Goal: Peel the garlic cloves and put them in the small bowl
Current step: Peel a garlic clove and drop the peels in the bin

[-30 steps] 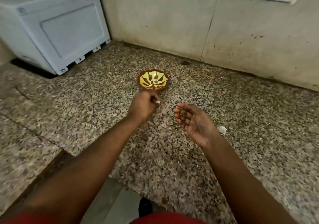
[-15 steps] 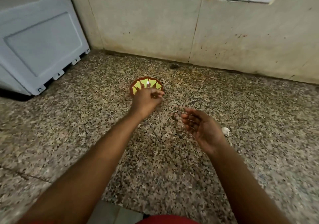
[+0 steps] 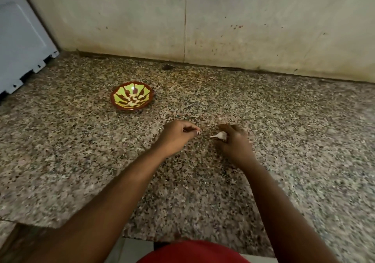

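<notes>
So the right hand [image 3: 235,143] is curled around an unpeeled garlic clove [image 3: 220,135], pinching it with the pointy papery tip sticking out to the left. It's a bit blurry, so I can't make out the finger placement any better than that. The left hand [image 3: 176,136] sits just beside it, fingers curled in with the thumb against them; can't tell if there's a scrap of skin in there or nothing at all. Both hands hover low over the speckled granite tabletop [image 3: 284,131], close together but not touching.

Farther back and to the left is the small bowl [image 3: 132,97], brown rim with a yellow-green pattern, with a handful of peeled cloves [image 3: 135,100] already inside. Nothing lies between the hands and the bowl. A white box [image 3: 22,39] stands at the far left, and a stained wall [image 3: 203,19] runs along the back.
</notes>
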